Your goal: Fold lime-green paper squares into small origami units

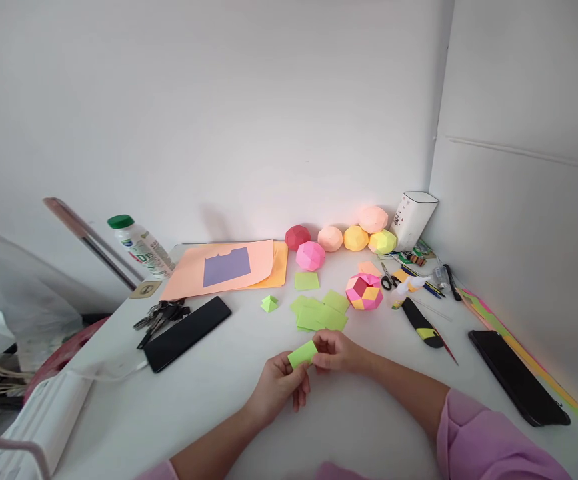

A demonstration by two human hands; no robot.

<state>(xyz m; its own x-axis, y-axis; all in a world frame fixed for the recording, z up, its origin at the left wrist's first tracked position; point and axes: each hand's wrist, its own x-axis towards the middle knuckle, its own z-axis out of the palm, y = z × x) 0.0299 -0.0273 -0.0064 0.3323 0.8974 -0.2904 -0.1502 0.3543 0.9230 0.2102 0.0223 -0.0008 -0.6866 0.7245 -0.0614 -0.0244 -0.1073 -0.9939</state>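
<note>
Between my two hands is a small green piece of paper (pixel 302 354), held up over the front of the table. My left hand (pixel 279 385) grips its lower left side between thumb and fingers. At its right end, my right hand (pixel 335 351) pinches the edge with thumb and fingertips. Just beyond lies a spread pile of green paper pieces (pixel 323 315), with a single green paper sheet (pixel 307 281) behind it. A small folded green paper shape (pixel 269 304) sits to the left. Right of the pile stands a multicoloured paper ball (pixel 364 292) with an opening on top.
Several faceted paper balls (pixel 331 238) line the back wall. Scissors (pixel 387 278), glue bottles (pixel 409 288) and a utility knife (pixel 421 325) lie to the right, near a black phone (pixel 519 377). At left are keys (pixel 161 317), a black slab (pixel 187 333), orange paper (pixel 183 273) and a bottle (pixel 141 247).
</note>
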